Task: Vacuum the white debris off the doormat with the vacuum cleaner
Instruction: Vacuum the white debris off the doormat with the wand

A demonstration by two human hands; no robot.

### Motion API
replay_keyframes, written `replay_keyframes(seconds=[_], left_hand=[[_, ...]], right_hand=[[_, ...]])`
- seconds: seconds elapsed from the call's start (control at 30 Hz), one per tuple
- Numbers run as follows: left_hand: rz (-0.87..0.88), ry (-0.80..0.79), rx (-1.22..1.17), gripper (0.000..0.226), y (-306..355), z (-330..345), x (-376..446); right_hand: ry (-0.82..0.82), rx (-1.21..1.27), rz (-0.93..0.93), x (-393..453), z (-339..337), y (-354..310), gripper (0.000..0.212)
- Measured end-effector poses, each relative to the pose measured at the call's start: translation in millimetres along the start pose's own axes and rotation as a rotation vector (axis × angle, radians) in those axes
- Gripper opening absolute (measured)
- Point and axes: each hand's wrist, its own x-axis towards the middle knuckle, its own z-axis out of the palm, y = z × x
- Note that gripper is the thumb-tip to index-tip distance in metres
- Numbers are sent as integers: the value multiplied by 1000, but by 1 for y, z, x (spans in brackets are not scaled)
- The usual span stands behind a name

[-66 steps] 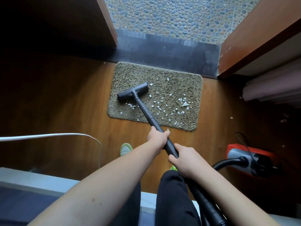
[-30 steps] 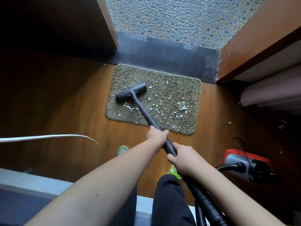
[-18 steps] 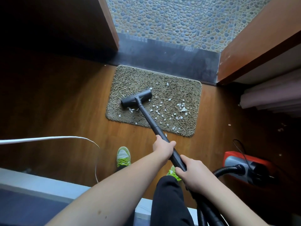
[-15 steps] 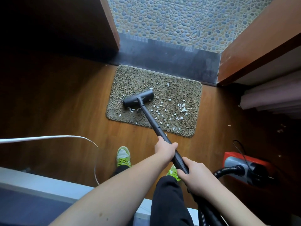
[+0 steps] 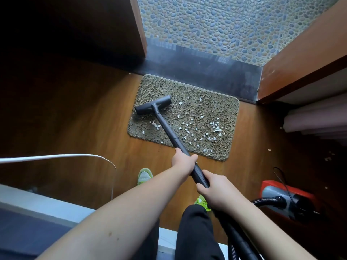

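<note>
floor: brown wood planks [image 5: 78,117], dark with shadow at the left and right edges.
doorway: a dark stone threshold [image 5: 202,72] runs across the far side, with pebble-pattern tiles [image 5: 216,25] beyond it and wooden door frames on either side.
doormat: a shaggy olive doormat [image 5: 212,107] lies on the planks, its far edge against the threshold.
white debris: white debris [image 5: 216,126] is scattered over the mat's near and right parts, with a small cluster just by the tube near the left edge; a few flecks lie on the floor at far right.
nozzle: the black floor nozzle [image 5: 153,107] rests on the mat's left part, angled, its left end at the mat's edge.
tube: the black tube [image 5: 169,131] slants from the nozzle back to the hands.
left hand: the left hand [image 5: 183,160] has its grip wrapped round the tube, higher up.
right hand: the right hand [image 5: 216,191] has its grip wrapped round the tube, lower down.
vacuum body: a grey and red vacuum body [image 5: 285,199] sits on the floor at right, its ribbed hose attached.
near side: green shoes [image 5: 144,175] and a white cable [image 5: 56,157].
change: half a second ago the nozzle sat nearer the mat's middle; it now stands further left and further from the person, and the hands have gone forward with it.
</note>
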Motion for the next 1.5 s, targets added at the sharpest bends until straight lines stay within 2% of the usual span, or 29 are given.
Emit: replay_keyframes(seconds=[0.13,0.4,0.6,1.0,1.5], left_hand=[[-7,40,-52,45,3,-19,14],[-28,43,-123,44,2,-36,31],[-36,12,-154,42,0,-29,23],[-52,-17,-122,52,-13,-15,11],[-23,-19,-116,38,-33,6,-5]], right_hand=[[-2,-46,-21,17,1,-21,16],[-25,-98,-36,32,3,-44,20],[-20,-100,-5,27,4,-33,15],[-26,-71,-12,13,14,-14,12],[-26,-40,12,-13,20,7,15]])
